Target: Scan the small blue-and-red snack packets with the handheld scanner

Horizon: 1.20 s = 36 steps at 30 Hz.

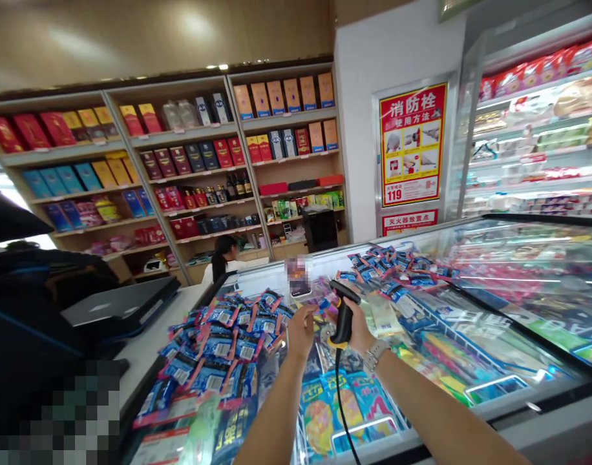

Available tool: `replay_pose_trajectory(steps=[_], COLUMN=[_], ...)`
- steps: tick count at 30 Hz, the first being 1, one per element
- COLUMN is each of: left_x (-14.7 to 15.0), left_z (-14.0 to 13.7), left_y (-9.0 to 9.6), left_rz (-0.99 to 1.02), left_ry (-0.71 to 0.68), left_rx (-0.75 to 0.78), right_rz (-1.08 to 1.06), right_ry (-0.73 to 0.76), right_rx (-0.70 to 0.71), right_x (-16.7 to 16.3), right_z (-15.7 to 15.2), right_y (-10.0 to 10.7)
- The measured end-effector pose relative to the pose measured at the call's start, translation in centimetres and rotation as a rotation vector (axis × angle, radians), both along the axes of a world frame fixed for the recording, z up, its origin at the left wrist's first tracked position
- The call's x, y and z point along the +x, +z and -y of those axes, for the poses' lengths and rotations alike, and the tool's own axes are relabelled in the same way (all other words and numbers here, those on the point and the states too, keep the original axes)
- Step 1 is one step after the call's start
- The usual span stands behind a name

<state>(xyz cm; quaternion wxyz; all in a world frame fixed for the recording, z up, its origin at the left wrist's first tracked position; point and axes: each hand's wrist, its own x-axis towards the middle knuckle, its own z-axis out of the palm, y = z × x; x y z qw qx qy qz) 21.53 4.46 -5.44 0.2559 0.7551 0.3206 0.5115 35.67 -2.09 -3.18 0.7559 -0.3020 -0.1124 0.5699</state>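
My right hand (358,326), with a watch at the wrist, is wrapped round the grip of a black and yellow barcode scanner (343,318). The scanner's cord hangs down toward me. Just left of it, my left hand (302,328) is closed, its fingertips pinched at a small blue packet (324,303) that is mostly hidden. Both hands are above the glass top of a freezer (276,381). A heap of blue and pink packets (221,342) lies to the left of my left hand. Another pile of like packets (380,265) is beyond the scanner. A phone (298,278) stands behind my hands.
Under the glass are colourful bags (344,407). To the left is a counter (179,316) with a dark laptop-like device (126,307). A person (222,258) is beyond the freezer, before shelves (189,171) of boxes. A lit fridge (538,142) is at the right.
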Motion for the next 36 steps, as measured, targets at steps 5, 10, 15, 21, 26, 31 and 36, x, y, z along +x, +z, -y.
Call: replay_pose_trajectory(steps=[5, 10, 15, 21, 26, 31, 36], left_x=[0.3, 1.4, 2.2, 1.7, 1.5, 1.4, 0.8], left_z=[0.5, 0.6, 0.7, 0.0, 0.2, 0.5, 0.4], left_y=[0.8, 0.1, -0.4, -0.6, -0.3, 0.3, 0.8], left_rz=[-0.055, 0.312, 0.510, 0.527, 0.511, 0.609, 0.586], left_ry=[-0.025, -0.106, -0.159, 0.031, 0.089, 0.011, -0.153], left_rx=[0.060, -0.349, -0.646, -0.445, -0.315, -0.548, -0.788], right_rz=[0.044, 0.018, 0.035, 0.057, 0.093, 0.101, 0.154], right_ry=[0.082, 0.141, 0.204, 0.222, 0.210, 0.251, 0.310], right_rx=[0.065, 0.092, 0.082, 0.088, 0.024, 0.066, 0.088], right_x=[1.7, 2.0, 1.7, 1.7, 1.2, 1.3, 1.7], right_z=[1.3, 2.3, 2.2, 1.8, 1.7, 2.1, 2.5], right_y=[0.0, 0.9, 0.4, -0.4, -0.1, 0.4, 0.3])
